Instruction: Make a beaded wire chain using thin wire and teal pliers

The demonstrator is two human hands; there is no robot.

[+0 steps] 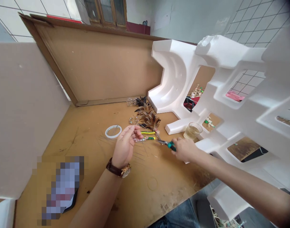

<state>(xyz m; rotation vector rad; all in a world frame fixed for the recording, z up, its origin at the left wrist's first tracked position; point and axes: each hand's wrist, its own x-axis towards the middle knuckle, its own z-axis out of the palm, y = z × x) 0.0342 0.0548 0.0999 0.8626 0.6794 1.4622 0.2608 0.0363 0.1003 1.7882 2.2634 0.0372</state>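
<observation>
Brown surface [88, 142], marked with dark stains along its near edge, bearing the following. One left hand [125, 144], above the middle of the surface, fingers bent and tips drawn close together; whether they pinch anything cannot be told. On its wrist, one watch with dark brown strap and gold-coloured case [126, 171]. Just beside its fingertips, one small piece of pink and clear beads [138, 139]. One right hand [184, 149], closed around the handles of one pair of pliers with teal-and-black grips [171, 146], the metal nose directed left toward the beads. Between the two hands, one yellow-and-black handle [148, 132] and, just nearer, one green-and-yellow handle [151, 138]. Beyond these, toward the far edge, one bundle of brown and black feathers [148, 114], with a small cluster of clear beads [133, 120] at its left side. Left of the left hand, one flat whitish ring [113, 127], lying flat. Toward the near edge, one thin, pale round loop [152, 178]. Toward the near left corner, one flat item with dark rim [72, 202], its face obscured by pixelation. At right, one clear drinking glass holding pale liquid [193, 131], beside one large moulded white piece with rectangular openings [249, 123]. Along the far edge, one upright brown panel with raised border [99, 63].
</observation>
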